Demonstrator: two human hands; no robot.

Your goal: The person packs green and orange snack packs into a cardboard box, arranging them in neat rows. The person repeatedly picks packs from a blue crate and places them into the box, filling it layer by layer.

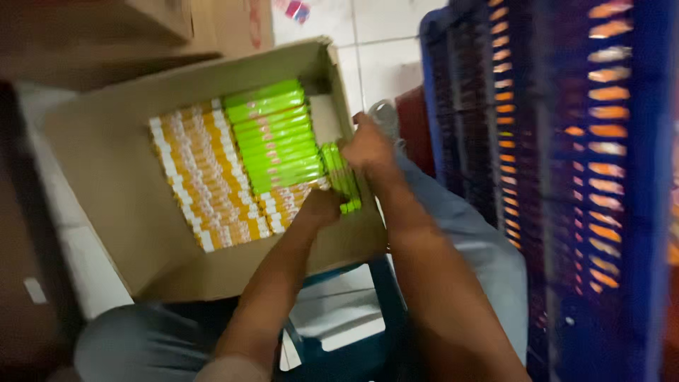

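At frame centre, left hand (320, 209) and right hand (368, 145) seemingly grip 1 green packet stack (341, 177), seating it in the carton (106, 163); next, careful alignment.

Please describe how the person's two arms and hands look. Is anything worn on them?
Both arms are bare along all of their visible length; no sleeve shows on either. The left hand and the right hand are bare as well, without gloves. I can make out no watch, ring or bracelet, though the picture is blurred by motion, so small items could be missed.
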